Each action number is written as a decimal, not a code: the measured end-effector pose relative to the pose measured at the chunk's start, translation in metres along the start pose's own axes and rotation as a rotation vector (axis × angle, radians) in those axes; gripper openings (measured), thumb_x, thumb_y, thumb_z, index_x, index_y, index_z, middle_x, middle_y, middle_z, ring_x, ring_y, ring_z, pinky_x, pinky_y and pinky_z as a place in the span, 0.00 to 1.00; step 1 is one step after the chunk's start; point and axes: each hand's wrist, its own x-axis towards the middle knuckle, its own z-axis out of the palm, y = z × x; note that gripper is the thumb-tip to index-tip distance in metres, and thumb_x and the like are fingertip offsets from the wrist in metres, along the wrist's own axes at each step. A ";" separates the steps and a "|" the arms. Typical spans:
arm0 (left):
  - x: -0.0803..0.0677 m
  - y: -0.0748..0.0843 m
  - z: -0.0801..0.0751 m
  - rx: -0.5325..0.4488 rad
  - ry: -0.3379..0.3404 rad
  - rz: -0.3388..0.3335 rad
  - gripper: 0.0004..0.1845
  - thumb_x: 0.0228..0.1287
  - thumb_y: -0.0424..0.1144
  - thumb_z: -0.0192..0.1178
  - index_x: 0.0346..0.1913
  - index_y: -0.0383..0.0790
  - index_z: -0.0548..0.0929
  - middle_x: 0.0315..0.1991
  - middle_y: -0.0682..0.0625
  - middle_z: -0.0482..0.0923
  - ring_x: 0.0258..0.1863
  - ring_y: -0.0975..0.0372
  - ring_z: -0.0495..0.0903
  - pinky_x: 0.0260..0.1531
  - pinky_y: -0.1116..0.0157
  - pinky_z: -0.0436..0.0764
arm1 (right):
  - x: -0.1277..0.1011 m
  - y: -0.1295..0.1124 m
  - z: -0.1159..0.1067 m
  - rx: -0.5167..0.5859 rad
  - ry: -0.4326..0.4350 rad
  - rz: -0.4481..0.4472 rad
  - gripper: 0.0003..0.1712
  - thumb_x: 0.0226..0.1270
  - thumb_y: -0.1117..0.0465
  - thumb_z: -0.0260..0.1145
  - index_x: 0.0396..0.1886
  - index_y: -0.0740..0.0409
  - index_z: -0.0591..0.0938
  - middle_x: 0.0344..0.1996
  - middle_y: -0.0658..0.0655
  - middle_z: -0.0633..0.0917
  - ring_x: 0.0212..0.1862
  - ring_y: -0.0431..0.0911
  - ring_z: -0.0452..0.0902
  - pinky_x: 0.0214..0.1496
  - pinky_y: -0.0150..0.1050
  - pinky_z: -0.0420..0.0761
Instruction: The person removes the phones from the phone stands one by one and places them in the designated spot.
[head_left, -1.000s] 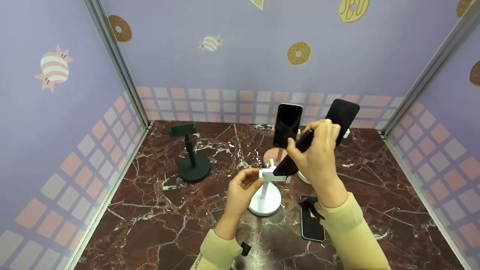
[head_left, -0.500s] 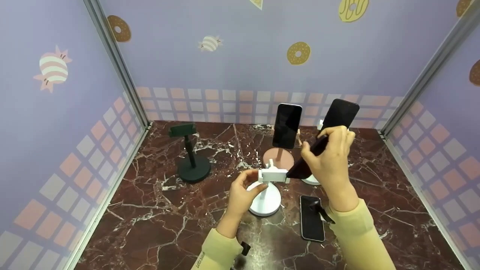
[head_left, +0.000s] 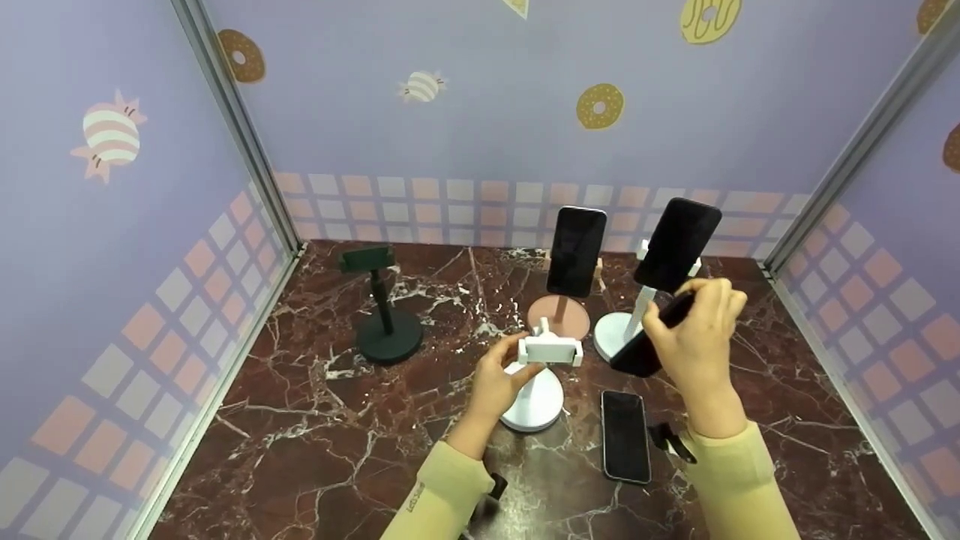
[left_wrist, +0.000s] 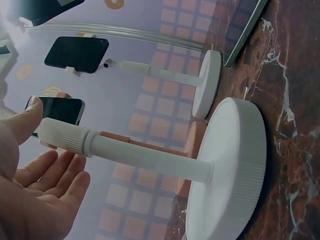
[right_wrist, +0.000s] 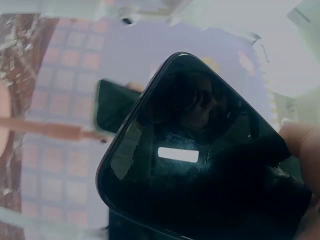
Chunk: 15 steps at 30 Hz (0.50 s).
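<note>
My right hand [head_left: 697, 337] grips a black smartphone [head_left: 639, 356] by its edges, tilted in the air in front of the far white stand. In the right wrist view its dark screen [right_wrist: 190, 145] fills the middle, with the thumb at its side. My left hand [head_left: 499, 382] is beside the near white phone stand [head_left: 531, 405], at the left of its holder [head_left: 550, 349], which has no phone in it. In the left wrist view the fingers [left_wrist: 55, 170] are loosely spread around the top of the post [left_wrist: 145, 157], without a visible grip.
Behind, a pink stand [head_left: 559, 319] and another white stand [head_left: 616, 335] each bear a phone. Another phone [head_left: 625, 437] lies flat at the right. A dark green stand [head_left: 388, 335] is at the left. Patterned walls [head_left: 480, 112] enclose the marble tabletop [head_left: 300, 450].
The right hand has carried its phone to the right, away from the near white stand's holder. My left hand has shifted slightly right beside that holder.
</note>
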 end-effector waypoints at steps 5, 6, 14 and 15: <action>0.003 -0.003 0.005 0.084 0.007 0.001 0.23 0.57 0.32 0.76 0.55 0.28 0.84 0.52 0.32 0.86 0.54 0.41 0.86 0.59 0.50 0.84 | -0.015 0.019 -0.004 -0.095 -0.077 0.099 0.23 0.52 0.69 0.71 0.43 0.71 0.70 0.40 0.69 0.69 0.47 0.65 0.58 0.42 0.54 0.63; 0.003 -0.004 0.006 0.096 0.016 0.005 0.22 0.57 0.32 0.76 0.54 0.28 0.84 0.51 0.32 0.86 0.54 0.41 0.86 0.58 0.50 0.84 | -0.018 0.023 -0.005 -0.117 -0.098 0.114 0.23 0.52 0.68 0.71 0.43 0.71 0.70 0.41 0.69 0.69 0.48 0.65 0.59 0.40 0.56 0.65; 0.006 -0.008 0.011 0.209 0.089 0.043 0.18 0.57 0.32 0.76 0.49 0.29 0.87 0.47 0.36 0.89 0.46 0.47 0.90 0.50 0.58 0.88 | -0.042 0.059 -0.007 -0.275 -0.291 0.208 0.24 0.54 0.65 0.73 0.45 0.69 0.70 0.42 0.69 0.71 0.51 0.67 0.61 0.38 0.69 0.71; 0.006 -0.009 0.012 0.219 0.098 0.044 0.17 0.57 0.32 0.76 0.49 0.30 0.87 0.46 0.37 0.90 0.45 0.48 0.90 0.48 0.58 0.89 | -0.044 0.064 -0.007 -0.292 -0.324 0.221 0.25 0.55 0.64 0.73 0.46 0.68 0.70 0.43 0.69 0.71 0.52 0.68 0.62 0.38 0.71 0.72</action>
